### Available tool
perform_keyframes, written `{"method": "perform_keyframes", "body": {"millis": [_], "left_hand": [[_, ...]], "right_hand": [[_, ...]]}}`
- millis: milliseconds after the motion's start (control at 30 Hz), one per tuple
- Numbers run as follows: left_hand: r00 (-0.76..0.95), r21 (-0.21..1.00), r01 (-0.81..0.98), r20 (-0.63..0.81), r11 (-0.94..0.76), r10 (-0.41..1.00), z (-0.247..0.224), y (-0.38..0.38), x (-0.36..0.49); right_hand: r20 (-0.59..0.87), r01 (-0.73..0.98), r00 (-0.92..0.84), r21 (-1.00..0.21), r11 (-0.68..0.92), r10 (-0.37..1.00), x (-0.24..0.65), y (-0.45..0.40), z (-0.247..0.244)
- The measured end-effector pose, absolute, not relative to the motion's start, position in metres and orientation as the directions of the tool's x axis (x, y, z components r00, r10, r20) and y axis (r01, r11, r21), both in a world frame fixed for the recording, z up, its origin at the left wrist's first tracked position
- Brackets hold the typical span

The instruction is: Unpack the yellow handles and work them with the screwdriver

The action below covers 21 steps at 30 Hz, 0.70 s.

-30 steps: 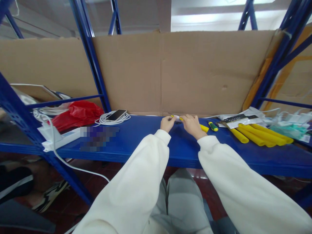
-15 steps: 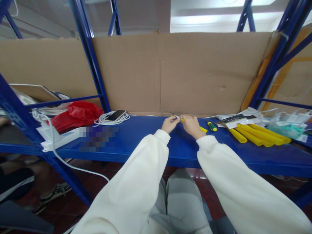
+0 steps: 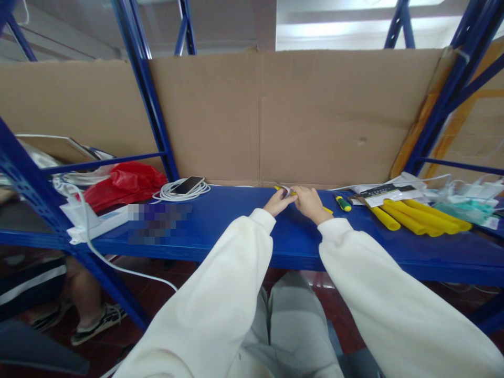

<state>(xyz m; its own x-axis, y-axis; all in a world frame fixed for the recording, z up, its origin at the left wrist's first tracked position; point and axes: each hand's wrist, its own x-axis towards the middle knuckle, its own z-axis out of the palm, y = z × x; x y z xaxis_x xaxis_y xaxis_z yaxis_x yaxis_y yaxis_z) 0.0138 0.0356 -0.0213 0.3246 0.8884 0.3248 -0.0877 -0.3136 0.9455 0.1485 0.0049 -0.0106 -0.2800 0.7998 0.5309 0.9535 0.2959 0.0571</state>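
Note:
Both my hands work close together near the back of the blue shelf. My right hand (image 3: 308, 202) is closed round a thin yellow tube (image 3: 327, 211), whose one end shows below the palm. My left hand (image 3: 276, 202) pinches near the tube's other end, its thumb reaching across to the right fingers. A small whitish piece (image 3: 287, 192) shows between the left thumb and fingers; its kind is too small to tell. Fingers hide most of the tube. Right of my hands lies a green and yellow screwdriver handle (image 3: 343, 203).
Several yellow tubes (image 3: 423, 218) lie at the right beside a black-and-white packet (image 3: 388, 194) and masks (image 3: 466, 205). At left are a coiled white cable (image 3: 167, 194), a phone (image 3: 189, 185), a power strip (image 3: 106, 223) and a red bag (image 3: 128, 184). Cardboard (image 3: 205, 121) stands behind.
My left thumb has moved right, toward my right fingers, and the left hand has shifted slightly. Less of the yellow tube shows below my right hand. A person's leg at lower left has moved.

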Motion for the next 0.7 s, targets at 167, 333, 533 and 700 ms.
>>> {"method": "perform_keyframes", "body": {"millis": [167,333,533,700], "left_hand": [[0.378,0.932,0.006,0.334,-0.363,0.864,-0.02,0.033,0.012],[0.395,0.908,0.219,0.252,-0.357,0.883,-0.017,0.027,0.008],[0.352,0.893,0.283,0.243,-0.35,0.904,-0.019,0.027,0.007],[0.173,0.932,0.222,0.25,-0.285,0.953,-0.025,0.038,0.006]], "right_hand": [[0.529,0.947,-0.287,0.032,0.319,0.798,0.15,0.006,-0.011],[0.477,0.922,-0.327,-0.029,0.387,0.816,0.154,0.011,-0.018],[0.443,0.776,-0.266,-0.428,0.462,0.856,0.162,0.028,-0.025],[0.29,0.471,-0.169,-0.816,0.336,0.942,0.164,0.023,-0.019]]}}
